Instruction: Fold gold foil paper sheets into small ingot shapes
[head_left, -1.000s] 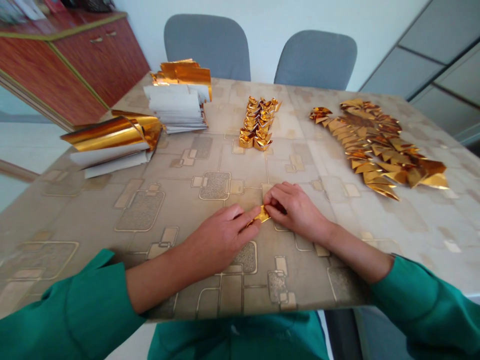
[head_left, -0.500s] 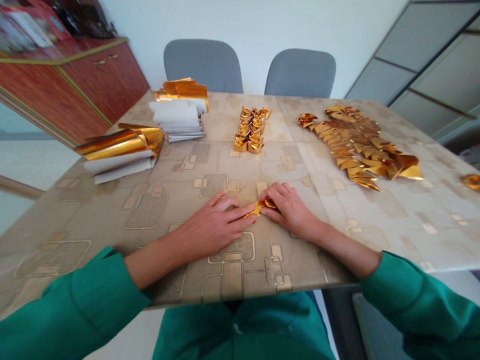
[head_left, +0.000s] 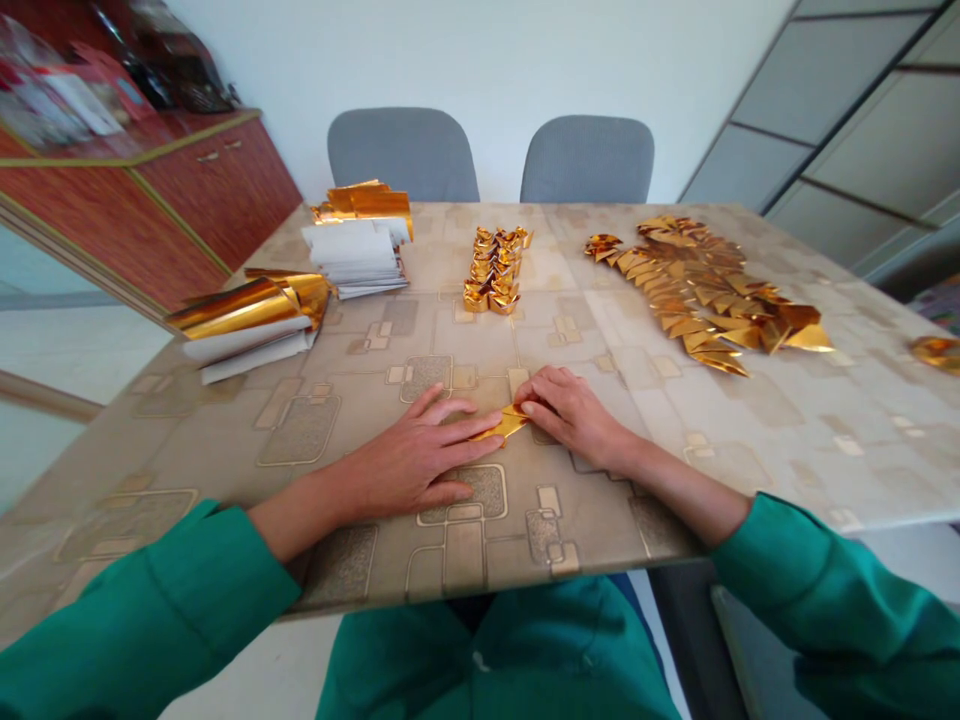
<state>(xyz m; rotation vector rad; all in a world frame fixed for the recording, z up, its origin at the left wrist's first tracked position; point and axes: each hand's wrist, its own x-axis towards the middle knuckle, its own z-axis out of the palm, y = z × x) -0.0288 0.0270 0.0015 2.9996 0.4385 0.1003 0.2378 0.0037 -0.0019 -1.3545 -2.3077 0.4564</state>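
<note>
A small folded piece of gold foil paper [head_left: 511, 422] lies on the tabletop between my hands. My left hand [head_left: 409, 455] rests flat with its fingers spread, the fingertips pressing on the paper's left end and hiding part of it. At the right end, my right hand [head_left: 574, 415] pinches the paper between thumb and curled fingers. Beyond my hands stand two joined rows of folded gold foil pieces [head_left: 491, 270]. Farther right spreads a large pile of folded gold foil pieces [head_left: 709, 285].
At the left lie a bent stack of gold-and-white foil sheets [head_left: 251, 310] and another stack of sheets [head_left: 356, 250]. The patterned tablecloth [head_left: 390, 390] covers the table. Two grey chairs [head_left: 401, 155] stand behind it. A single gold piece [head_left: 937, 352] sits at the right edge.
More of the gold paper shows between my hands, and it looks flatter and narrower at the right end. My right fingers have closed over that end. The camera view has tilted slightly.
</note>
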